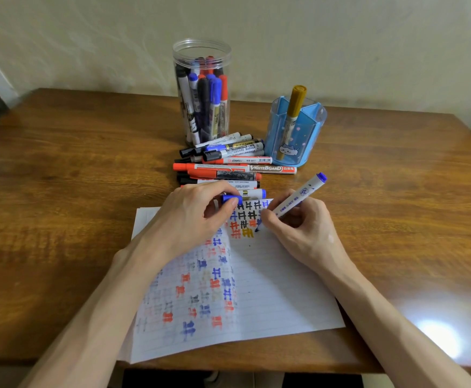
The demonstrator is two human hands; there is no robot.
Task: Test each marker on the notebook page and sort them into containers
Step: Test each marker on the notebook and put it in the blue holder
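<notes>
My right hand [298, 222] grips a blue marker [303, 191] like a pen, its tip down on the notebook page [270, 275] beside rows of black, red, blue and gold test marks. My left hand [192, 217] rests on the page's left half and pinches the blue cap [231, 199] between thumb and fingers. A pile of markers [226, 163] with red, black and blue caps lies just beyond the page. A clear jar [203, 91] holds several markers. A blue pen holder [296, 130] holds one gold marker [294, 107].
Everything sits on a wooden table [74, 177] against a pale wall. The table's front edge runs just under the page. A glare spot shows at the lower right of the table.
</notes>
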